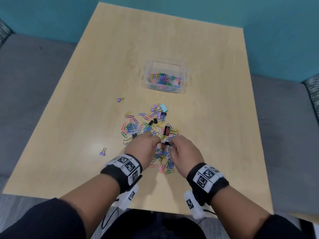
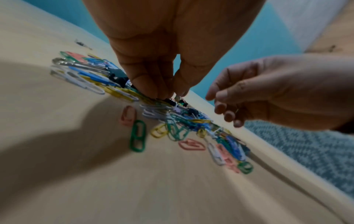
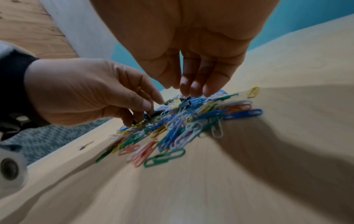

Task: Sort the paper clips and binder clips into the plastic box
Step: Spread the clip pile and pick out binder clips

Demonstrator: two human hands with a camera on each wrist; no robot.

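Pinching small black binder clip [image 1: 166, 143]: left hand [image 1: 144, 149], right hand [image 1: 184, 150]; wire paper clips [image 1: 133, 128] beneath.

Black wristbands [image 1: 120, 171], checkered white markers

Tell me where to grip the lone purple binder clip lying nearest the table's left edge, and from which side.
Pinch the purple binder clip across its purple body, coming straight down from above with the left hand. It lies flat and apart from the clip pile, wire handles pointing away from the person; those thin loops would likely swivel in a grip.
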